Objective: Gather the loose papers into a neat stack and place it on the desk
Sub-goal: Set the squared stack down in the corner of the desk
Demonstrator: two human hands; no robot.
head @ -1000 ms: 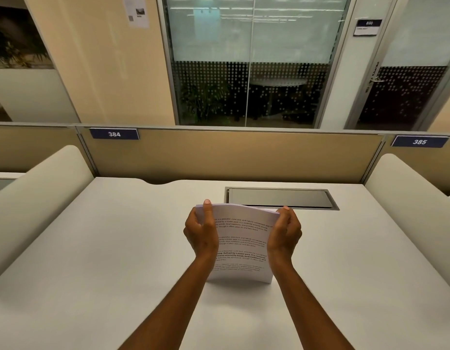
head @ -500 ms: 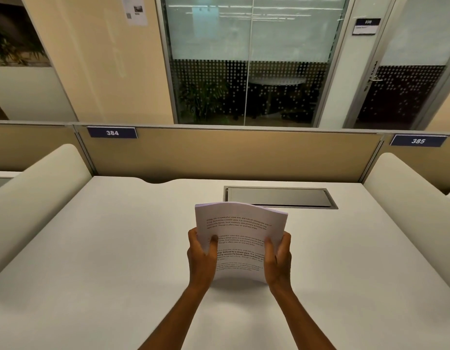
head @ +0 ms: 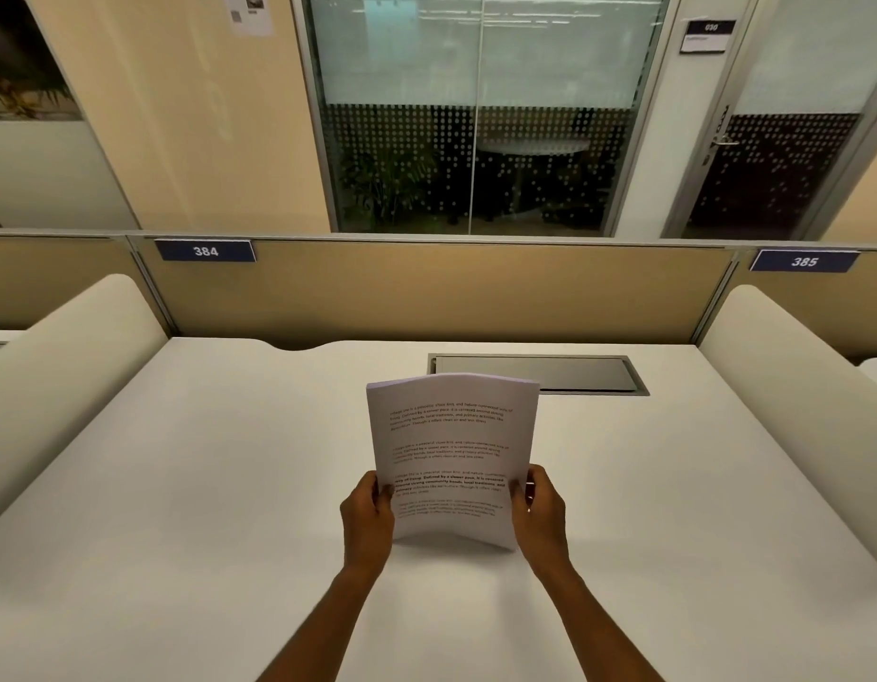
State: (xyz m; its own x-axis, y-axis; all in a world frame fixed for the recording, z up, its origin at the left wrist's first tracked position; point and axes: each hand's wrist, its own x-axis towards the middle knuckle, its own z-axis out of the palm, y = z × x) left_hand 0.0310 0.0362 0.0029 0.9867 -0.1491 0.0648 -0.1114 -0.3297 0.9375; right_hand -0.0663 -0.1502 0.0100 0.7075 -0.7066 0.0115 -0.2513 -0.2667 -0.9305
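A stack of white printed papers (head: 451,435) stands nearly upright, slightly bowed, its bottom edge at or just above the white desk (head: 180,484). My left hand (head: 368,519) grips its lower left edge, thumb on the front sheet. My right hand (head: 537,514) grips the lower right edge the same way. The sheets look aligned at the top edge. No loose sheets lie elsewhere on the desk.
A grey cable hatch (head: 564,374) is set into the desk behind the papers. Rounded white dividers rise at the left (head: 67,366) and right (head: 790,386). A tan partition (head: 451,292) with the labels 384 and 385 closes the back.
Both hands have slid down from the stack's upper corners to its lower side edges. The stack now stands taller in view, with more of the front page showing.
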